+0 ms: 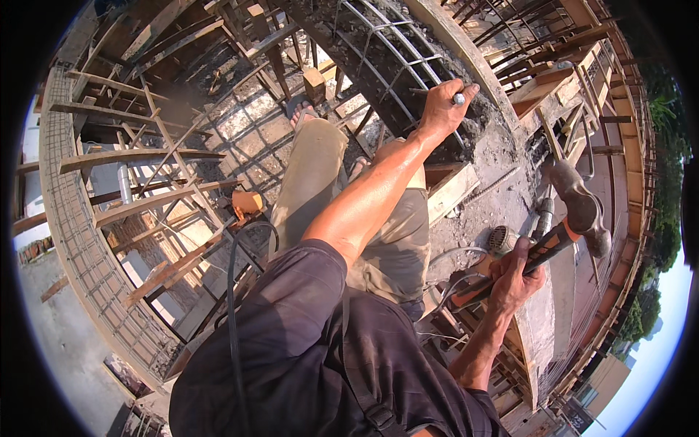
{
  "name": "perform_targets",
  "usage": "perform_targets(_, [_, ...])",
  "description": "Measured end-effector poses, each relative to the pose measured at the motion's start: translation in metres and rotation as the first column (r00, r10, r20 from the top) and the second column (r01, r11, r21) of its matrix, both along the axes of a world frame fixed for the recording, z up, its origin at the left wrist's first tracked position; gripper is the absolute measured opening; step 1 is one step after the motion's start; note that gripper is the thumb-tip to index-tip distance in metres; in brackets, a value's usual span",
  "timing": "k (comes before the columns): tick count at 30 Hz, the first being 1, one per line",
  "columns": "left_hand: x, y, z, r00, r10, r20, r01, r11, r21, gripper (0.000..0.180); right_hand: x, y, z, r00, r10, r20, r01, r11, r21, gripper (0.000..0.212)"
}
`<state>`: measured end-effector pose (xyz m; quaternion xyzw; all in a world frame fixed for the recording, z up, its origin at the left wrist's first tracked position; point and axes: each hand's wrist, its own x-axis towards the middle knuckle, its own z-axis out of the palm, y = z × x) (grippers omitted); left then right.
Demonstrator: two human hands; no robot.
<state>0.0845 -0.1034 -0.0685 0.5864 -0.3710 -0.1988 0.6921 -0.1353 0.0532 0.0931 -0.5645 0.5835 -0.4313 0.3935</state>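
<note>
My left hand (442,113) is stretched out over the concrete beam, its fingers closed around a short steel chisel (459,99). The chisel's round struck end pokes out beside my thumb. A thin tip shows on the other side of the fist. Under that hand runs a row of exposed rebar (397,36) in a dark trough. To the right, my right hand (517,285) grips a hammer (579,207) by its black and orange handle, the heavy metal head raised well apart from the chisel. My legs are bent on the beam.
Beside my right hand lies a power tool (542,218), partly hidden, near a grey cable (459,253). Rough concrete (502,193) and a wooden block (451,191) lie near my knee. Below on the left are timber props (145,156) and a rebar-filled form (80,218).
</note>
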Motion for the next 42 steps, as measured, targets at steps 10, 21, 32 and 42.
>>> perform_targets(10, [0.007,0.007,-0.003,0.988,-0.135,-0.074,0.127,0.987,-0.100,0.042,0.078,-0.076,-0.051,0.789,0.272,-0.551,-0.141,0.953,0.269,0.041])
perform_targets(21, [0.022,0.008,-0.001,0.981,-0.171,-0.092,0.176,0.983,0.053,0.050,0.112,-0.065,0.098,0.810,0.484,0.332,-0.295,0.825,-0.483,0.045])
perform_targets(32, [0.016,-0.005,-0.016,0.982,-0.185,-0.039,0.186,0.982,0.029,0.047,0.100,-0.028,0.010,0.936,0.203,-0.287,-0.172,0.976,0.131,0.041])
perform_targets(42, [0.020,-0.007,-0.008,0.982,-0.183,-0.036,0.184,0.982,0.029,0.048,0.076,-0.067,-0.028,0.944,0.242,-0.225,-0.267,0.960,-0.084,0.036])
